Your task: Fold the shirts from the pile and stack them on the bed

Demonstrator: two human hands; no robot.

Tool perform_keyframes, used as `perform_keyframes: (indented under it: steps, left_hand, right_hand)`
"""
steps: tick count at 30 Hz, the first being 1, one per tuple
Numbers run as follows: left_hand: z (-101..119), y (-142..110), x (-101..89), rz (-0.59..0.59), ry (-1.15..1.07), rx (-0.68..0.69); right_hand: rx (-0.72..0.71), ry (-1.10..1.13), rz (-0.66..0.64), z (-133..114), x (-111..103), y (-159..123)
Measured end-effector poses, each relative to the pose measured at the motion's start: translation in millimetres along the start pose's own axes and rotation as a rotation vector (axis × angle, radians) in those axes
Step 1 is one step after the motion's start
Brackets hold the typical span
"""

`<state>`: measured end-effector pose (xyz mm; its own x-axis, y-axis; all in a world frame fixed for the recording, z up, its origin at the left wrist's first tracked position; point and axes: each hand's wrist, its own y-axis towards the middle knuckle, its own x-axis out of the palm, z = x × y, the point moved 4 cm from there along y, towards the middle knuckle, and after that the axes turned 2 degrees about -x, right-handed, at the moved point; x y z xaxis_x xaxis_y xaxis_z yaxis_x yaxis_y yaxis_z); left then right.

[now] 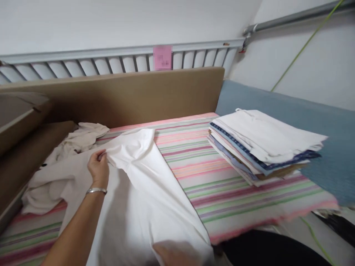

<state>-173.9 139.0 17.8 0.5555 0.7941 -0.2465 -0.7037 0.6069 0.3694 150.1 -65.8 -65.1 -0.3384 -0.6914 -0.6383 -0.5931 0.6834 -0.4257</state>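
A large white cloth (144,192) lies spread over a striped surface (222,192) in front of me. My left hand (98,168), with a silver bracelet on the wrist, pinches a fold of this cloth near its far edge. My right hand (177,253) sits at the bottom of the view, gripping the cloth's near edge and partly covered by it.
A stack of folded cloths (263,147) rests at the right on the striped surface. A heap of crumpled cream cloths (69,147) lies at the left. A brown cardboard panel (124,92) stands behind, a blue padded wall (305,111) at the right, and a white railing (111,62) runs above.
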Motion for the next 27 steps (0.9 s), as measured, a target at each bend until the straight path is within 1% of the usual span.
perform_keyframes:
  steps: [2, 4, 6, 7, 8, 9, 10, 12, 13, 14, 15, 16, 17, 18, 20, 22, 24, 25, 27]
  left_hand:
    - [-15, -5, 0.3, -0.049, 0.089, -0.069]
    - [-23, -19, -4.1, -0.09, 0.175, -0.116]
    - [-19, -42, -16.5, -0.112, 0.226, -0.103]
    - [-14, -59, -25.5, -0.128, 0.213, -0.089]
    - [-7, -78, -36.0, -0.157, 0.165, -0.095]
    - [-2, -101, -47.4, -0.202, 0.087, -0.131]
    - [2, -128, -59.2, -0.255, -0.013, -0.204]
    - [2, -186, -80.6, -0.394, -0.182, -0.434]
    - [-2, -217, -89.5, -0.473, -0.205, -0.56]
    - [-8, -248, -96.3, -0.569, -0.187, -0.678]
    - [-16, -276, -100.8, -0.669, -0.136, -0.773]
    - [-25, -301, -103.2, -0.748, -0.063, -0.836]
    - [-33, -321, -102.7, -0.805, 0.013, -0.859]
    - [-40, -337, -98.8, -0.84, 0.062, -0.841]
    - [-46, -358, -83.7, -0.872, 0.071, -0.755]
    - [-42, -372, -66.2, -0.908, -0.006, -0.697]
    - [-35, -382, -56.5, -0.962, -0.067, -0.711]
    - [-32, -385, -56.1, -0.988, -0.083, -0.731]
    - [-29, -391, -61.8, -1.07, -0.14, -0.78]
  right_hand:
    - [-0.117, 0.016, -0.044, -9, 1, -7]
    - [-0.2, 0.029, -0.105, -13, 0, -21]
    - [-0.184, 0.03, -0.196, -6, -1, -37]
    - [-0.143, 0.02, -0.233, 3, -2, -44]
    - [-0.074, -0.001, -0.235, 16, -4, -52]
    - [0.016, -0.034, -0.197, 32, -10, -59]
    - [0.127, -0.074, -0.129, 51, -17, -66]
    - [0.354, -0.144, 0.031, 92, -34, -83]
    - [0.437, -0.155, 0.081, 110, -40, -90]
    - [0.479, -0.152, 0.111, 124, -45, -96]
    - [0.491, -0.138, 0.123, 135, -48, -100]
    - [0.479, -0.117, 0.129, 142, -48, -101]
    - [0.454, -0.093, 0.132, 146, -47, -100]
    - [0.43, -0.068, 0.132, 147, -43, -96]
    - [0.394, -0.026, 0.124, 147, -32, -86]
    - [0.387, -0.008, 0.114, 147, -19, -76]
    - [0.395, -0.016, 0.106, 149, -10, -72]
    - [0.399, -0.028, 0.101, 151, -7, -72]
    - [0.395, -0.06, 0.088, 154, -2, -79]
